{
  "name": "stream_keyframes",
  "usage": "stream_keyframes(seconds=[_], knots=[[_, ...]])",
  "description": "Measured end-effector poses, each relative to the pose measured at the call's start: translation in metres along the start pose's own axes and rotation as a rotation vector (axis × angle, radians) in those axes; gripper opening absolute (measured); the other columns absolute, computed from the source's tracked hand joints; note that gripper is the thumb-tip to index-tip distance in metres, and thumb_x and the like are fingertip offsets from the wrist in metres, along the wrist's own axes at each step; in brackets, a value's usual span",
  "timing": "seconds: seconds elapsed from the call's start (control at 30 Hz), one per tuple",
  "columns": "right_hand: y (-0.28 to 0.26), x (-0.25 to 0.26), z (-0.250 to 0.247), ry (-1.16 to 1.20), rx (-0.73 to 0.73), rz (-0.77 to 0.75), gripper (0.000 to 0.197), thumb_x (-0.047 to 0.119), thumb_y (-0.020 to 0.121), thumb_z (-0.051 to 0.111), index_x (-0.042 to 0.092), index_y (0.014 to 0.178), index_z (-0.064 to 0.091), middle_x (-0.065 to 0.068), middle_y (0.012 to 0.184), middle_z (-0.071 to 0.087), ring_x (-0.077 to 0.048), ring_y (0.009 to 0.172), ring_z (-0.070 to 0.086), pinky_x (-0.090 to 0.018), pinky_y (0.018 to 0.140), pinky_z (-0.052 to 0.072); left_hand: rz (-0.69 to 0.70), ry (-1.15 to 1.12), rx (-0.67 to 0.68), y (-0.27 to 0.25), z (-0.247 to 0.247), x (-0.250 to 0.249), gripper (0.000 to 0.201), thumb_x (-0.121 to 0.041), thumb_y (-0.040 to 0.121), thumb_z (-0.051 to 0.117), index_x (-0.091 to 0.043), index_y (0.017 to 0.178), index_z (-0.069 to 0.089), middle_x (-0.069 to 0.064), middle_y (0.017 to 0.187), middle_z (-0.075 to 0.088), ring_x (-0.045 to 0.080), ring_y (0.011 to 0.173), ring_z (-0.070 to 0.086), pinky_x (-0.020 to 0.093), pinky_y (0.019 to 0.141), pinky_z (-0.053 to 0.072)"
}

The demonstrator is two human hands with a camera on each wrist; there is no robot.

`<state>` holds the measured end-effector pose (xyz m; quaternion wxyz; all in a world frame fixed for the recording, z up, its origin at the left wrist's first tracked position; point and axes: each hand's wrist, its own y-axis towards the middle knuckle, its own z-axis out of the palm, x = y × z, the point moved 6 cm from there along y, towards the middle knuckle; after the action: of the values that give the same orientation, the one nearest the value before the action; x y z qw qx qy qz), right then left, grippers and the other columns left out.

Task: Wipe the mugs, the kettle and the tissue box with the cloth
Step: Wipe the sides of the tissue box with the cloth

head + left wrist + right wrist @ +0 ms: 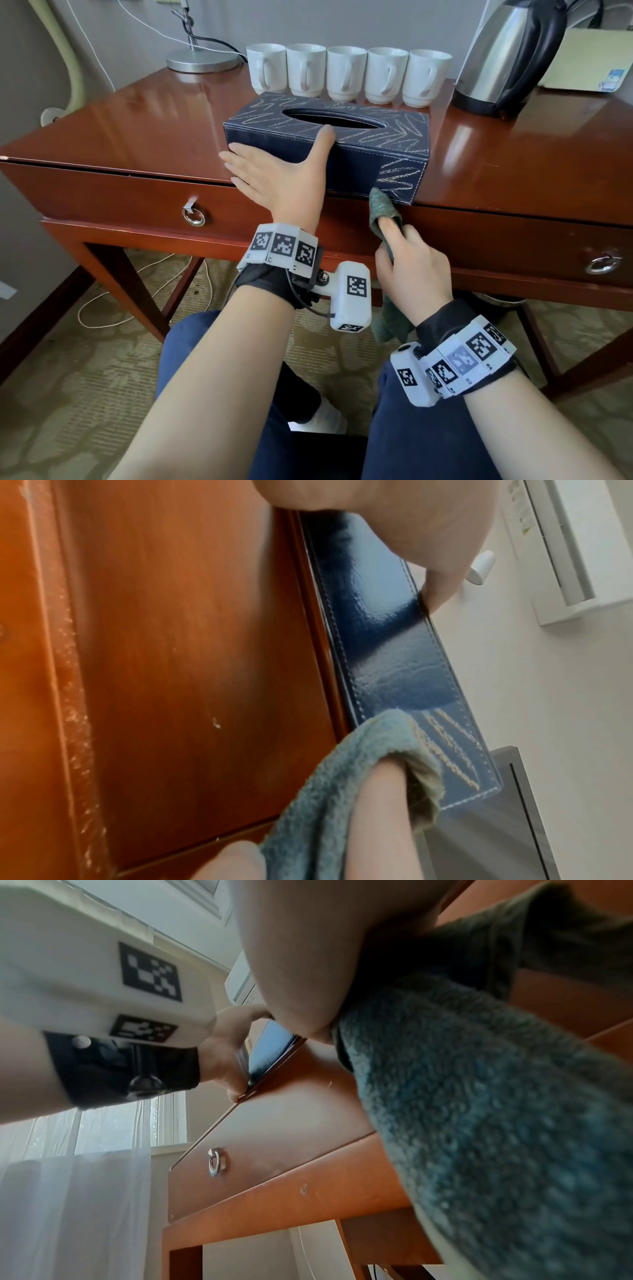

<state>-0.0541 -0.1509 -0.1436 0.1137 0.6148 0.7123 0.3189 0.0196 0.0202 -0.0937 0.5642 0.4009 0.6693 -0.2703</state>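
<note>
A dark blue tissue box [373, 144] with chalky scribbles lies at the desk's front edge. My left hand [274, 171] lies flat against its near side, fingers straight, thumb over the top rim. My right hand [411, 260] grips a teal cloth [383, 205] wrapped over a finger and presses it on the lower right of the box's front face [404, 674]. The cloth [342, 791] covers part of the scribbles there; more of the cloth [496, 1123] hangs below the hand. Several white mugs [346, 73] stand in a row behind the box. A steel kettle [510, 54] stands at the back right.
The red-brown desk [137, 123] has two front drawers with ring pulls [194, 216]. A lamp base [202, 61] and cables sit at the back left, a yellowish box [589, 61] behind the kettle. My knees are below the desk front.
</note>
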Motion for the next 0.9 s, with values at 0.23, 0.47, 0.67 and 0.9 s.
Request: stream_keyframes(seconds=[0.23,0.47,0.67,0.9], knots=[[0.000,0.007,0.000,0.030,0.003,-0.040,0.041,0.009,0.077,0.055,0.015,0.116,0.063,-0.008,0.059,0.048,-0.031,0.040,0.044,-0.024,0.045,0.027,0.003,0.055,0.039,0.010,-0.001,-0.006,0.123,-0.055,0.081,0.069,0.004,0.152,-0.011,0.021,0.162,-0.016,0.027,0.151,-0.015,0.035,0.120,-0.012],[0.004,0.022,0.005,0.021,0.052,-0.121,0.044,0.018,0.081,0.038,0.019,0.117,0.063,0.000,0.061,0.038,-0.028,0.039,0.042,-0.019,0.046,0.014,0.046,0.063,0.116,0.028,-0.015,0.001,0.117,-0.055,0.084,0.066,0.003,0.154,-0.008,0.018,0.163,-0.012,0.022,0.151,-0.013,0.034,0.118,-0.011],[0.009,0.028,0.003,-0.014,0.029,-0.067,0.043,0.018,0.080,0.040,0.020,0.116,0.063,-0.002,0.057,0.042,-0.030,0.038,0.045,-0.020,0.046,0.019,0.048,0.026,0.110,0.026,-0.016,0.002,0.113,-0.054,0.085,0.065,0.000,0.155,-0.006,0.015,0.164,-0.011,0.022,0.151,-0.012,0.034,0.118,-0.010],[-0.003,0.033,0.017,-0.049,0.120,-0.018,0.045,0.013,0.070,0.056,0.016,0.113,0.067,-0.008,0.050,0.049,-0.030,0.034,0.048,-0.022,0.044,0.025,0.045,0.003,0.111,0.025,-0.016,0.005,0.114,-0.055,0.084,0.066,-0.002,0.155,-0.006,0.013,0.164,-0.011,0.022,0.151,-0.012,0.035,0.120,-0.009]])
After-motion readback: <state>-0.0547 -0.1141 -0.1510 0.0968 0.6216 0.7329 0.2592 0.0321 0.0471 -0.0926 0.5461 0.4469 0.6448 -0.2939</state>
